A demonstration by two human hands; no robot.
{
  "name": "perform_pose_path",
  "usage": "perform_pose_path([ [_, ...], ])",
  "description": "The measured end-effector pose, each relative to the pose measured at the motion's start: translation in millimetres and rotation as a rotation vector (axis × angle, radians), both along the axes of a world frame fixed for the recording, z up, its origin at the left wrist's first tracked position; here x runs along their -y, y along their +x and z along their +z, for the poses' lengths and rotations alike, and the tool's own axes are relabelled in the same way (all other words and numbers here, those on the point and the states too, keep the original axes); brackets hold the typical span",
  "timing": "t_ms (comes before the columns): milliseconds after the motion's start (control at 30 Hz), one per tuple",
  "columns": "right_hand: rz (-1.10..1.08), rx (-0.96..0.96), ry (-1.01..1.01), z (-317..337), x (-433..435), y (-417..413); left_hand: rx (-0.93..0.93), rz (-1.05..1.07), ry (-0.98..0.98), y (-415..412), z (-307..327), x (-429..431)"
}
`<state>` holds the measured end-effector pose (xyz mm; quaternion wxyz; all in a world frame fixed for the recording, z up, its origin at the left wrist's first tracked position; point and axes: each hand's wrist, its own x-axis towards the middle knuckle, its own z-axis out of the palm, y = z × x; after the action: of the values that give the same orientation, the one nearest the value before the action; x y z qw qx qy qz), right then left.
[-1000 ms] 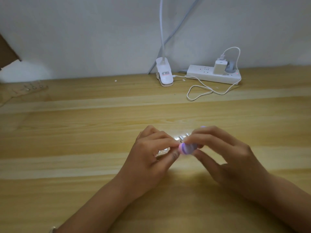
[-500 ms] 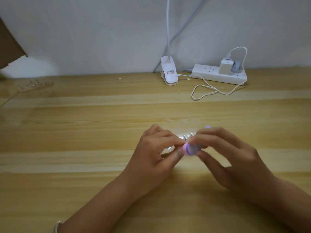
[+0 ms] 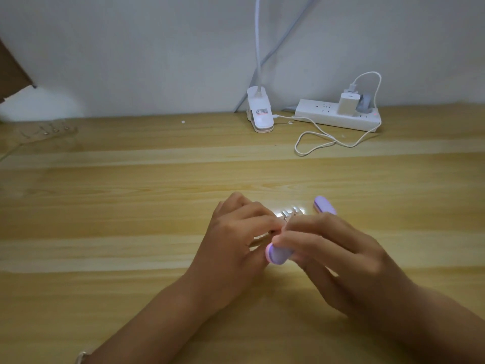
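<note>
While right hand grips purple buffer, clip lamp, power strip behind.

You have no writing you can make out here. The clip by the wall carries a small white label with dark and red print, too small and blurred to read. The power strip shows faint marks, also unreadable.

Wooden table carries small clear pieces, power strip (white), clip lamp, cable.
</note>
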<state>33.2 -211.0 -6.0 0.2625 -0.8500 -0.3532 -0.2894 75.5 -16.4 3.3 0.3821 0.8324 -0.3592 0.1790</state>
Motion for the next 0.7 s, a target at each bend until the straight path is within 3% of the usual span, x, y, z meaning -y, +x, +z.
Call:
perform_pose_path([
  [700, -0.046, 0.007, 0.088, -0.3, 12.1, 8.4, -0.045, 0.007, -0.027, -2.0, 1.0, 3.2],
])
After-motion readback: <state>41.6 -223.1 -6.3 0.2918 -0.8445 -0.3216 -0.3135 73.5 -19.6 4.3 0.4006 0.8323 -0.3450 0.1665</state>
